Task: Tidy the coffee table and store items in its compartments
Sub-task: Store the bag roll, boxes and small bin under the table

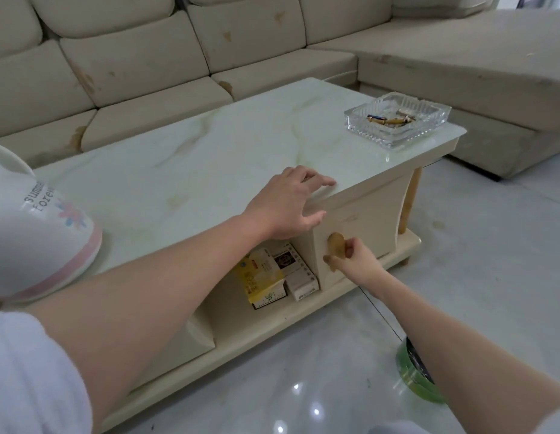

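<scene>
The coffee table (184, 170) has a pale marble-look top and a cream body. My left hand (288, 205) rests flat on the top's front edge, fingers spread, above the right drawer (366, 220). My right hand (357, 255) pinches the drawer's tan wooden handle (335, 245); the drawer front sits flush with the body. In the open middle compartment lie a yellow box (260, 277) and a white-and-brown box (296, 270), side by side. A glass ashtray (397, 119) with several cigarette butts stands at the top's far right corner.
A beige sectional sofa (178, 73) wraps behind and to the right of the table. A green round object (413, 374) lies on the glossy tiled floor, partly behind my right forearm. A white-and-pink sleeve with print (44, 227) fills the left edge.
</scene>
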Demonstrator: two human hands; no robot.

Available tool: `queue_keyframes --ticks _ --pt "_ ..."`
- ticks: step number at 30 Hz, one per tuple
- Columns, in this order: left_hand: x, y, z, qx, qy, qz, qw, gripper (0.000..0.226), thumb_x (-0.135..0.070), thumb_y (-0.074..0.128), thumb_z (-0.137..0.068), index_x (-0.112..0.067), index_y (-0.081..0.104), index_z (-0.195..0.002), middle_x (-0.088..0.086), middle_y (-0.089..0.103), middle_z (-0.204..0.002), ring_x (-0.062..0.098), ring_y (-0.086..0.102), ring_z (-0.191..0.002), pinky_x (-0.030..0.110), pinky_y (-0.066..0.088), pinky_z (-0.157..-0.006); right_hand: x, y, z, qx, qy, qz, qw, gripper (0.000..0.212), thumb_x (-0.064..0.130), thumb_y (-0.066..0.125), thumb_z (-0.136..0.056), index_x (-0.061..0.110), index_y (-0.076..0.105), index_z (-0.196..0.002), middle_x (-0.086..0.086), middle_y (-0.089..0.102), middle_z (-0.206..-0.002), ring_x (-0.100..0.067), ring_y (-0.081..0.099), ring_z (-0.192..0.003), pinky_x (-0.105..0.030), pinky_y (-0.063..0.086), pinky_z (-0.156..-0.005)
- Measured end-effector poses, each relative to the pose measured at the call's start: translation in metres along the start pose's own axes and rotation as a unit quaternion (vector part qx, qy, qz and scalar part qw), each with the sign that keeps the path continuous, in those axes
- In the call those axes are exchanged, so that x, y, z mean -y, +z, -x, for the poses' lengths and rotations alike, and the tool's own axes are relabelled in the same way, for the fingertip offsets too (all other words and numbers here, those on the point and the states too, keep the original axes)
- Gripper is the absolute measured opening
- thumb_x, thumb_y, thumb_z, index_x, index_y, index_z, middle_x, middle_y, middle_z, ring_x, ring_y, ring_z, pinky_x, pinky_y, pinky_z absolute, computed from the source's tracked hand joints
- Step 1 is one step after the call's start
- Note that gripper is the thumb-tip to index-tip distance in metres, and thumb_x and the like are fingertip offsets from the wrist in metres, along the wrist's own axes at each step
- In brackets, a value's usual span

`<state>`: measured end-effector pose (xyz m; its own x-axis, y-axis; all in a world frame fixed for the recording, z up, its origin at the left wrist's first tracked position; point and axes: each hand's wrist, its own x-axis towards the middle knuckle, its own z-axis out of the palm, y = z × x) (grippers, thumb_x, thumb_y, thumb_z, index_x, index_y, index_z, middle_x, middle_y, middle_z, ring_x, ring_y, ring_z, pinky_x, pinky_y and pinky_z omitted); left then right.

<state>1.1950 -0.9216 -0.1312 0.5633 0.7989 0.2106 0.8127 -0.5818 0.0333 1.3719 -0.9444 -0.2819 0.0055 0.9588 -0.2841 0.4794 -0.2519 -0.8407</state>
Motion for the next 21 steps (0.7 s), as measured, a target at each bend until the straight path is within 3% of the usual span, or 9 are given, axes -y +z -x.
queue_keyframes --ticks 4,8,12,15,18,21 --pt "0.001 0.003 -0.001 -0.009 0.004 0.000 1.000 0.047 -0.038 0.052 -0.096 -0.038 0.042 -0.142 -0.003 0.045 -0.142 0.020 0.042 -0.130 0.037 0.036 -0.109 -0.010 -0.012 0.012 -0.031 -0.017 0.113 0.993 0.082 0.079 0.066 -0.065 0.016 0.047 -0.113 0.003 0.059 -0.099 -0.017 0.060 -0.088 -0.032 0.050 -0.069" --pt "0.001 0.002 -0.001 -0.012 0.001 -0.003 1.000 0.045 -0.036 0.051 -0.098 -0.038 0.042 -0.142 -0.003 0.046 -0.142 0.020 0.041 -0.131 0.037 0.035 -0.110 -0.025 -0.027 0.036 -0.091 -0.049 0.182 0.978 0.079 0.088 0.061 -0.059 0.021 0.043 -0.097 0.009 0.055 -0.084 -0.009 0.057 -0.074 -0.026 0.045 -0.058" --pt "-0.001 0.001 0.000 -0.011 0.006 -0.014 1.000 0.045 -0.036 0.049 -0.099 -0.036 0.042 -0.143 -0.001 0.046 -0.143 0.021 0.042 -0.132 0.039 0.037 -0.110 -0.040 -0.035 0.053 -0.133 -0.090 0.207 0.965 0.064 0.073 0.067 -0.071 0.022 0.033 -0.090 0.012 0.051 -0.078 -0.014 0.058 -0.069 -0.023 0.040 -0.053" --pt "0.000 0.001 0.000 -0.010 0.009 -0.021 1.000 0.045 -0.037 0.048 -0.099 -0.035 0.042 -0.144 0.000 0.046 -0.143 0.022 0.042 -0.132 0.039 0.038 -0.110 -0.052 -0.043 0.063 -0.162 -0.102 0.217 0.957 0.057 0.059 0.071 -0.072 0.022 0.033 -0.093 0.009 0.053 -0.079 -0.019 0.059 -0.069 -0.032 0.043 -0.056" --pt "0.000 0.003 0.001 -0.011 0.013 -0.030 0.999 0.047 -0.037 0.048 -0.099 -0.034 0.040 -0.145 0.001 0.045 -0.144 0.023 0.042 -0.132 0.039 0.037 -0.110 -0.068 -0.058 0.073 -0.182 -0.081 0.160 0.967 0.048 0.040 0.074 -0.070 0.019 0.040 -0.097 0.009 0.050 -0.078 -0.020 0.054 -0.066 -0.033 0.038 -0.059" --pt "-0.001 0.005 0.001 -0.002 0.024 -0.069 0.997 0.053 -0.040 0.050 -0.097 -0.031 0.034 -0.147 0.004 0.042 -0.145 0.026 0.040 -0.133 0.040 0.036 -0.111 -0.091 -0.092 0.080 -0.222 -0.039 0.083 0.971 0.045 0.034 0.068 -0.071 0.004 0.054 -0.103 -0.001 0.055 -0.078 -0.032 0.056 -0.075 -0.033 0.037 -0.064"
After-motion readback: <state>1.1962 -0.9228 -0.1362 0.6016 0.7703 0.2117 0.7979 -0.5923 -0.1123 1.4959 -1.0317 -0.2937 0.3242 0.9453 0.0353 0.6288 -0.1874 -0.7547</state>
